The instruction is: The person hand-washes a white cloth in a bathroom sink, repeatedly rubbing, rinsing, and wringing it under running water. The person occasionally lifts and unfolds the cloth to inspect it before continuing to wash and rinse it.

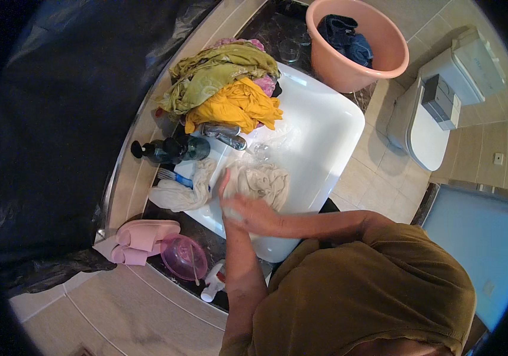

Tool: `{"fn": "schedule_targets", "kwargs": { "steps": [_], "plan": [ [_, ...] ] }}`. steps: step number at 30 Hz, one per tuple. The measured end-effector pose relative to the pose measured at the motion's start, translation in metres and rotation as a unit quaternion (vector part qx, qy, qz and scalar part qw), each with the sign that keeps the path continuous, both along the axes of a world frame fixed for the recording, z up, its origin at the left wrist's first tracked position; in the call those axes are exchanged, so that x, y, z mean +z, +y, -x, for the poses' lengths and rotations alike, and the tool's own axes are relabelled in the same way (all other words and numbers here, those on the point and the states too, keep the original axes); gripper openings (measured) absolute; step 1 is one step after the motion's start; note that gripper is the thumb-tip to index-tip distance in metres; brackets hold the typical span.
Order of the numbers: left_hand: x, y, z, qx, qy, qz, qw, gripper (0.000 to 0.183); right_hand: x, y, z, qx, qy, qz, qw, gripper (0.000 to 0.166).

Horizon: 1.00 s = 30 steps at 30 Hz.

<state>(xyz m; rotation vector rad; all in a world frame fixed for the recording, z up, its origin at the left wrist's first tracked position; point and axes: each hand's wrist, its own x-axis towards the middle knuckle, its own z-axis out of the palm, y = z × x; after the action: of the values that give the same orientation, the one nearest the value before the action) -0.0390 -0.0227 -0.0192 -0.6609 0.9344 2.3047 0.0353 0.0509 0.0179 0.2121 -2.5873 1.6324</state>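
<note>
Over the near left edge of the white washbasin (334,133), my two hands are together. My left hand (224,187) points away from me, partly hidden. Across its palm and wrist lies my right hand (251,212), blurred, with a whitish patch under it that may be lather. Whether either hand grips anything is unclear. A wet beige cloth (262,182) lies bunched in the basin just beyond my hands. Water splashes below the chrome faucet (229,137). On the left rim rest a white cloth (178,196) and a blue-handled brush (178,178).
Yellow (236,104) and green clothes (218,75) are heaped at the basin's far left. Dark pump bottles (173,149), pink slippers (147,238), a pink bowl (185,257) and a white spray bottle (213,282) line the counter. A peach tub (336,75) holds dark clothes; a toilet (427,142) stands right.
</note>
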Motion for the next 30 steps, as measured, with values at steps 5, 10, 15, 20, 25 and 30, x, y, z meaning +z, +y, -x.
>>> {"fn": "schedule_targets", "kwargs": {
  "steps": [5,10,15,20,25,30],
  "plan": [
    [-0.061,-0.003,-0.027,-0.012,0.099,0.052,0.994,0.038,-0.059,0.012,0.039,-0.031,0.039,-0.121,0.991,0.027],
    [-0.050,0.024,-0.013,-0.038,-0.029,0.081,0.996,0.039,-0.065,0.045,0.081,-0.167,-0.121,-0.174,0.963,0.029],
    [-0.032,0.006,-0.024,-0.034,-0.048,-0.088,0.994,0.039,-0.033,0.011,0.010,-0.084,0.052,-0.125,0.987,0.025],
    [-0.095,-0.013,-0.023,-0.111,0.174,0.211,0.955,0.046,-0.066,0.030,0.048,-0.135,0.051,-0.116,0.983,0.034],
    [-0.033,0.014,0.006,0.046,-0.107,0.006,0.993,0.043,-0.082,0.098,0.103,-0.250,-0.167,-0.121,0.946,0.031],
    [-0.060,-0.011,-0.002,0.161,-0.089,0.040,0.982,0.046,-0.123,0.142,0.111,-0.354,-0.149,-0.140,0.913,0.040]
  ]
}}
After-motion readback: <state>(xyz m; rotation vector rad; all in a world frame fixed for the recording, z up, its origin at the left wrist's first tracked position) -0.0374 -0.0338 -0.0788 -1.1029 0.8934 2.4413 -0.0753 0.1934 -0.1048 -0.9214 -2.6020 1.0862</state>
